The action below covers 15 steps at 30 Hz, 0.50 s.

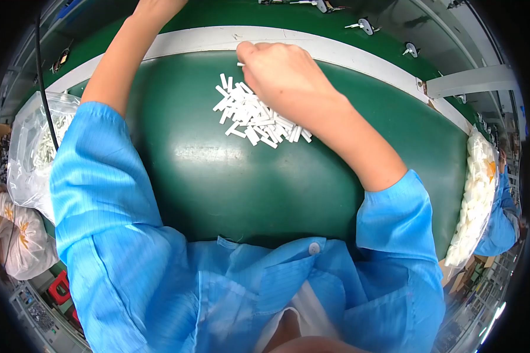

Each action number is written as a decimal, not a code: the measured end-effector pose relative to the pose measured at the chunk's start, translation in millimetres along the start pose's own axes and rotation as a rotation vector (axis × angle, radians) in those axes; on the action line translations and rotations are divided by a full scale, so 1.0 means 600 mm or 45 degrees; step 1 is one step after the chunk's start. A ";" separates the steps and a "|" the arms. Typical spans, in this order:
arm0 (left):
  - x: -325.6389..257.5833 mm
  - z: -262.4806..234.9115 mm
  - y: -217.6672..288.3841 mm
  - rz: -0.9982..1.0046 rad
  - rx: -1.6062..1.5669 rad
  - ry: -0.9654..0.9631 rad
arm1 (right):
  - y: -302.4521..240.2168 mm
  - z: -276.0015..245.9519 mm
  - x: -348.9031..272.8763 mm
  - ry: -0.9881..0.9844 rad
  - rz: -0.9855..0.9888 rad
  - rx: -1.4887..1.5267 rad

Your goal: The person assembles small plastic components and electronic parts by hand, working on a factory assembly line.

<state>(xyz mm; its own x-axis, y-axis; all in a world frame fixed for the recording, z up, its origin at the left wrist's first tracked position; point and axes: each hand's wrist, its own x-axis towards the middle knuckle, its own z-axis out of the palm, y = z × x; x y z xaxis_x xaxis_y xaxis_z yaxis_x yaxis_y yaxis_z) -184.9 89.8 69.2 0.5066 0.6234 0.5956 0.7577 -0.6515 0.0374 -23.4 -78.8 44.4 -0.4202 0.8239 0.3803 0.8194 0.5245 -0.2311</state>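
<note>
A loose pile of short white rod-like pieces (250, 115) lies on the green work surface in front of me. Over the pile's far edge is my right hand (280, 73), its fingers closed in a pinch. The end of one white piece (240, 64) sticks out at its fingertips. My left hand (162, 6) reaches past the white rail to the far left; the picture's top edge cuts it off, so its fingers are hidden.
A white rail (218, 40) borders the green surface (247, 194). Beyond it, small parts with white stems (366, 26) rest on a green strip. Plastic bags stand at the left (26, 147) and right (477, 194). A black cable (43, 76) hangs at the left.
</note>
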 end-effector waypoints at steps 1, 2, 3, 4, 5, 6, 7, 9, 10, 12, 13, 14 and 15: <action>0.004 -0.004 0.016 -0.005 0.001 -0.002 | 0.002 0.000 0.001 -0.003 -0.003 0.003; 0.010 -0.004 0.032 0.069 -0.042 -0.035 | 0.009 0.000 0.003 0.014 0.037 0.080; 0.014 -0.003 0.040 0.144 -0.085 -0.067 | 0.015 -0.001 0.004 0.033 0.077 0.157; 0.014 0.003 0.044 0.147 -0.087 -0.067 | 0.021 -0.003 0.005 0.033 0.080 0.156; 0.012 0.012 0.046 0.255 -0.127 0.056 | 0.027 -0.006 0.006 -0.042 0.071 0.080; 0.010 0.020 0.054 0.363 -0.172 0.179 | 0.030 -0.010 0.007 -0.120 0.066 0.003; 0.005 0.030 0.066 0.228 -0.197 0.254 | 0.029 -0.014 0.008 -0.120 0.073 0.001; -0.009 0.027 0.093 -0.009 -0.376 0.080 | 0.019 -0.021 0.007 -0.136 -0.001 -0.215; -0.011 0.016 0.100 -0.255 -0.532 -0.090 | 0.014 -0.024 0.005 -0.125 -0.006 -0.223; -0.019 0.053 0.075 0.049 -0.417 0.111 | 0.010 -0.023 0.002 -0.051 -0.063 -0.315; -0.015 0.048 0.085 -0.002 -0.467 0.050 | 0.012 -0.020 0.000 -0.041 -0.060 -0.358; -0.012 0.045 0.097 -0.054 -0.516 -0.011 | 0.015 -0.017 -0.002 -0.038 -0.057 -0.360; -0.007 0.043 0.109 -0.085 -0.584 0.039 | 0.020 -0.015 -0.003 -0.047 -0.044 -0.367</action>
<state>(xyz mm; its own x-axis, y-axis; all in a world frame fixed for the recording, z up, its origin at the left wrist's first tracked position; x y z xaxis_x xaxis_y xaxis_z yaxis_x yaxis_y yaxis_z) -126.6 55.5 48.2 0.4451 0.6621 0.6029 0.5247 -0.7384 0.4236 -9.7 -75.9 48.9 -0.4594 0.8164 0.3498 0.8791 0.4742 0.0478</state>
